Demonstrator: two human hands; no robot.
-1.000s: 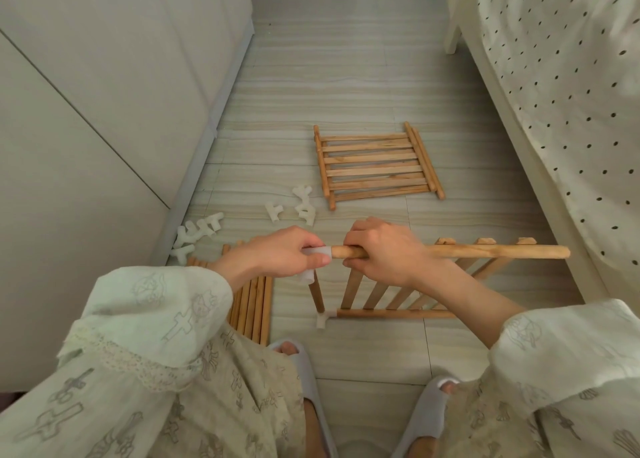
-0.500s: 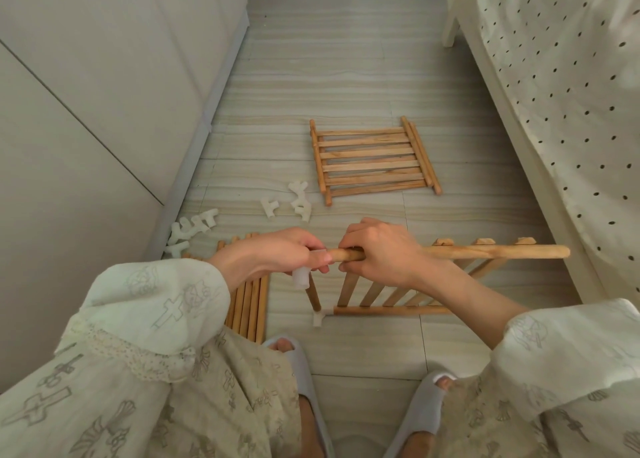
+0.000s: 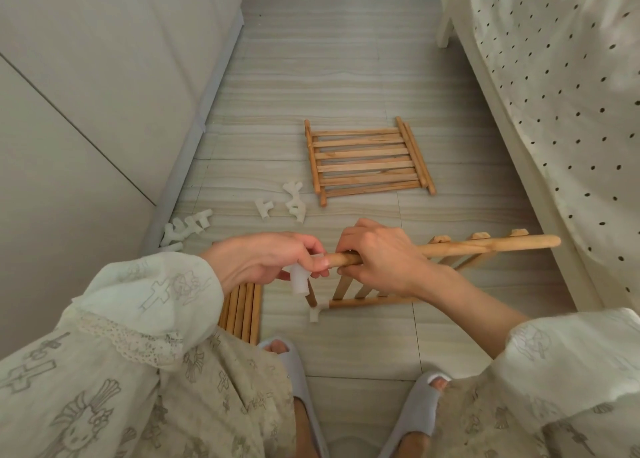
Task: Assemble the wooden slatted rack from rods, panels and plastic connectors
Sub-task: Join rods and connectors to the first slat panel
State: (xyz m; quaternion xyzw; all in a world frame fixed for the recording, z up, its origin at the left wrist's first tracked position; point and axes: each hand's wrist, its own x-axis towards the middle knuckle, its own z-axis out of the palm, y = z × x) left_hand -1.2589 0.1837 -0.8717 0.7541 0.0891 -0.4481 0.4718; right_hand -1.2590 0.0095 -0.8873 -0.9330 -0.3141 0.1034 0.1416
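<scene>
Left hand (image 3: 266, 263) fingers pinch the white connector (image 3: 300, 279) at the rod's (image 3: 478, 246) near-left end; right hand (image 3: 377, 253) clenched round rod. Best push connector straight on, rod steady, socket aligned over short post (image 3: 310, 296)

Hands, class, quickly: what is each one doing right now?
Left hand: pinches the white plastic connector at the rod's end.
Right hand: grips the wooden rod.

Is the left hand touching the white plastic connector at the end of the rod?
Touching. The head view shows the left hand pinching the white plastic connector at the rod end, with fingers wrapped over it.
</scene>
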